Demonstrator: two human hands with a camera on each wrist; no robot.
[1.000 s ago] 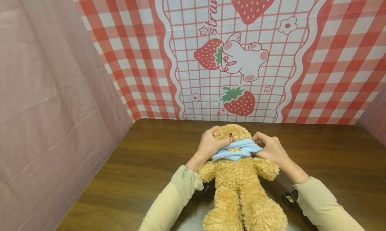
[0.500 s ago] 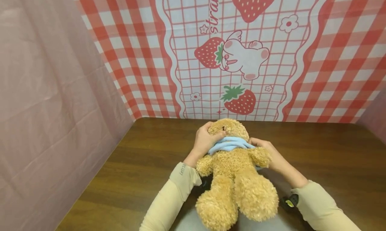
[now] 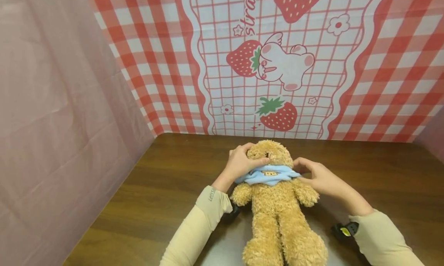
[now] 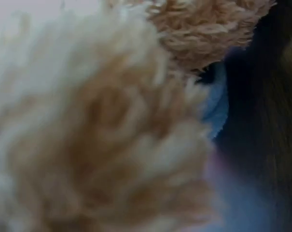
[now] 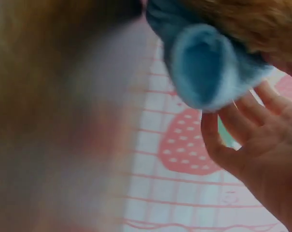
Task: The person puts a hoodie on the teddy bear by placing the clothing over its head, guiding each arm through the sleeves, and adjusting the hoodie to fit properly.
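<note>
A golden plush teddy bear (image 3: 272, 204) lies face up on the table, head toward the back. Bunched about its neck is a small light-blue shirt (image 3: 274, 174) with a yellow print. On the bear's left-of-view side, my left hand (image 3: 239, 162) grips the head, thumb across the face below the eye. My right hand (image 3: 320, 177) holds the shirt's right edge between thumb and fingers. Seen in the right wrist view, the round sleeve opening (image 5: 201, 67) faces the camera, with the fingertips against its lower side. Blurred fur (image 4: 107, 130) fills most of the left wrist view.
The brown wooden table (image 3: 166, 189) ends at a red-and-white checked cloth (image 3: 152, 58) with strawberry prints behind it. A pink curtain (image 3: 69, 115) hangs at the left. A black wrist strap (image 3: 347, 230) shows by the right sleeve.
The bear tilted left with its legs raised half a second ago, then settled back straight. The shirt's print shows again, and my right hand has come from behind the bear's arm to the shirt's edge.
</note>
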